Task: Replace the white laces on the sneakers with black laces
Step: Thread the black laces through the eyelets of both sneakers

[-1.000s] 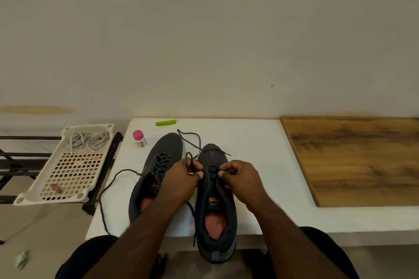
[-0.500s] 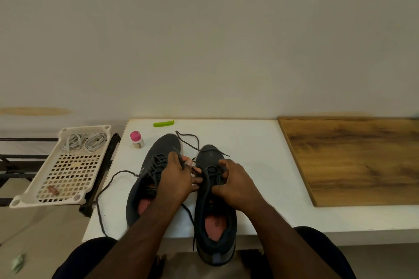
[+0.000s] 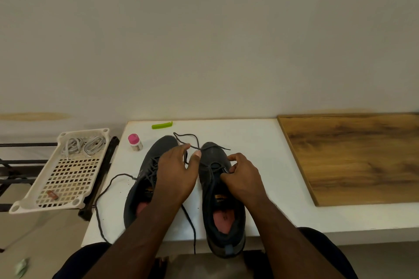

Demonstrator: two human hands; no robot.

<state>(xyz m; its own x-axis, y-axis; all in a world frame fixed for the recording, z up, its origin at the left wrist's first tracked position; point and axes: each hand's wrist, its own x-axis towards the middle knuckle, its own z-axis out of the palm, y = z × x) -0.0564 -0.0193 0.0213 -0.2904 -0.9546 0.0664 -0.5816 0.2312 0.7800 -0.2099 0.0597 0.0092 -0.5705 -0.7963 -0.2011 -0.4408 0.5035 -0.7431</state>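
Note:
Two dark grey sneakers stand side by side on the white table (image 3: 249, 142), toes away from me. The left sneaker (image 3: 145, 179) has a black lace threaded, its loose end trailing off to the left. My left hand (image 3: 176, 172) pinches a black lace (image 3: 188, 140) between thumb and fingers, between the two shoes near their toes. My right hand (image 3: 240, 176) grips the lacing on top of the right sneaker (image 3: 215, 188). Another black lace strand hangs between the shoes over the table's front edge. Two white laces (image 3: 84, 146) lie coiled in the cream basket.
The cream perforated basket (image 3: 45, 188) sits on a dark rack left of the table. A small pink-capped bottle (image 3: 135, 142) and a green clip (image 3: 162, 125) lie at the table's back left. A wooden board (image 3: 353, 156) covers the right side.
My left hand has moved forward from the shoe's eyelets toward the toes, pulling the black lace with it. My right hand stays on the right sneaker's lacing.

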